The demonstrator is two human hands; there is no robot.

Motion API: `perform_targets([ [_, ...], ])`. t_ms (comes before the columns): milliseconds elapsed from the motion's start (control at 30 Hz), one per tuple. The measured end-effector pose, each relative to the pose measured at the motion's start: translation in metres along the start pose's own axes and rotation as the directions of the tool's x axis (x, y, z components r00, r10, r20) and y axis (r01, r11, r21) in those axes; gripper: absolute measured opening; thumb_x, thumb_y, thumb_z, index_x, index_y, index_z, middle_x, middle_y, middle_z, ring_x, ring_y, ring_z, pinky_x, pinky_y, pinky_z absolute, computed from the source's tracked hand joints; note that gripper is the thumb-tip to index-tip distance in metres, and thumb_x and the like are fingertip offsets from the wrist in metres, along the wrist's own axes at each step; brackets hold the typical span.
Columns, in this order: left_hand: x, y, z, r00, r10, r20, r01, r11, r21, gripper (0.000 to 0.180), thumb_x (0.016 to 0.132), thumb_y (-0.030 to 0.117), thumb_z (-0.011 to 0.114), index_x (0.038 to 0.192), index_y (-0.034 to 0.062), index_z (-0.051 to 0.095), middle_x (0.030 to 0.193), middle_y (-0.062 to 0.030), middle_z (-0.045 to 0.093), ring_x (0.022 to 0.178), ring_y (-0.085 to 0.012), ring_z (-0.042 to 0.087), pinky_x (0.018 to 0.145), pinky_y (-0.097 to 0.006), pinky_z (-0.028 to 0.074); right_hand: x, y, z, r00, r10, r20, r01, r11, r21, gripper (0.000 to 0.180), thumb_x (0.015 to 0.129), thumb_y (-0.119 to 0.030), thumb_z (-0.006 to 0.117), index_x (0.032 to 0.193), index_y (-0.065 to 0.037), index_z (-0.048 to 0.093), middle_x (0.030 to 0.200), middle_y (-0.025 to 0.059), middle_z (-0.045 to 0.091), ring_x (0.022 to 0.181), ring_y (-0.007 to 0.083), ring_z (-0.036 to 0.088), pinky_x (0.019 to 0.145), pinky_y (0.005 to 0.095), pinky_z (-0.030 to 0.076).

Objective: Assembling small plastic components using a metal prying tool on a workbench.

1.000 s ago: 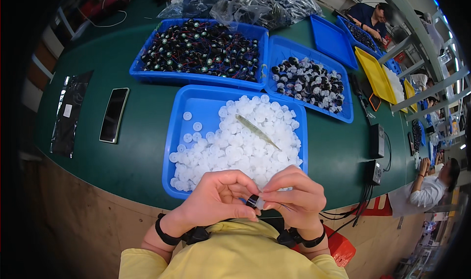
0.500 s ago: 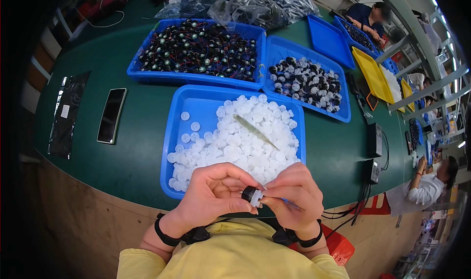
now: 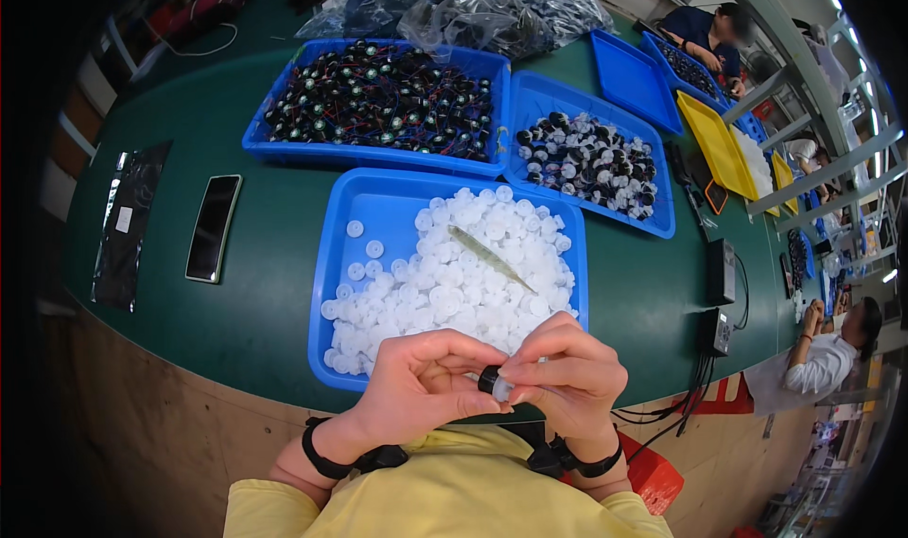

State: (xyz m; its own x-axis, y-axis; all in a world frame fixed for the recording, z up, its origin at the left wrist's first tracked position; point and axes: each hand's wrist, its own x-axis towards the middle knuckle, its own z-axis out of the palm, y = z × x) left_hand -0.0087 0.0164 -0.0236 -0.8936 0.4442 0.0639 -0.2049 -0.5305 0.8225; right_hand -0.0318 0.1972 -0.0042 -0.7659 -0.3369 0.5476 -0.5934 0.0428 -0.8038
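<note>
In front of my body, my left hand (image 3: 416, 384) pinches a small black cylindrical part (image 3: 488, 378) between thumb and fingers. A white plastic cap (image 3: 502, 390) sits at its right end, gripped by the fingertips of my right hand (image 3: 573, 377). Both hands are closed and meet at this piece, over the near edge of a blue tray (image 3: 326, 245). Heaped in that tray are many white round plastic caps (image 3: 454, 292), with a thin greenish strip (image 3: 490, 258) lying on top. My fingers partly cover the joint between the black part and the cap.
Behind stand a blue bin (image 3: 251, 141) of black wired parts and another blue tray (image 3: 667, 193) of parts with white caps. A phone (image 3: 214, 229) and a black plastic bag (image 3: 130, 226) lie left. Small black boxes (image 3: 722, 271) with cables stand right. Co-workers (image 3: 832, 353) sit beyond.
My right fingers have closed further over the white cap, covering more of it. Both hands and the piece have shifted slightly to the right.
</note>
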Motion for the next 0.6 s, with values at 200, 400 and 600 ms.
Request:
perform_targets([
  [200,0.003,-0.001,0.006,0.993,0.013,-0.119,-0.016,1.0,-0.024,0.03,0.075,-0.009,0.062,0.103,-0.0132,0.053,0.097,-0.0221,0.06,0.086,-0.0266,0.063,0.076,-0.035,0.056,-0.003,0.001,-0.001,0.984,-0.168,-0.058,0.135,0.92,-0.367,0.024,0.06,-0.005,0.074,0.084,-0.006,0.068,0.078,0.0031,0.062,0.064,0.0162,0.05,0.056,0.0263,0.039],
  [400,0.004,0.008,0.011,0.986,-0.082,-0.145,0.079,0.997,-0.025,0.026,0.077,-0.01,0.058,0.102,-0.0139,0.055,0.094,-0.0209,0.061,0.081,-0.0248,0.064,0.072,-0.032,0.057,-0.003,-0.005,0.003,0.982,-0.154,-0.113,0.108,0.936,-0.336,0.019,0.06,-0.004,0.074,0.078,-0.005,0.065,0.074,0.0027,0.06,0.06,0.0166,0.048,0.056,0.0263,0.036],
  [600,0.001,0.011,0.004,0.998,0.056,-0.017,-0.053,0.992,0.113,0.032,0.078,-0.011,0.057,0.11,-0.01,0.054,0.102,-0.0191,0.06,0.087,-0.0244,0.064,0.08,-0.031,0.053,-0.001,-0.008,0.004,0.983,-0.144,-0.115,0.098,0.937,-0.335,0.016,0.063,-0.003,0.071,0.076,-0.006,0.064,0.07,0.0014,0.057,0.057,0.0169,0.045,0.056,0.0287,0.031],
])
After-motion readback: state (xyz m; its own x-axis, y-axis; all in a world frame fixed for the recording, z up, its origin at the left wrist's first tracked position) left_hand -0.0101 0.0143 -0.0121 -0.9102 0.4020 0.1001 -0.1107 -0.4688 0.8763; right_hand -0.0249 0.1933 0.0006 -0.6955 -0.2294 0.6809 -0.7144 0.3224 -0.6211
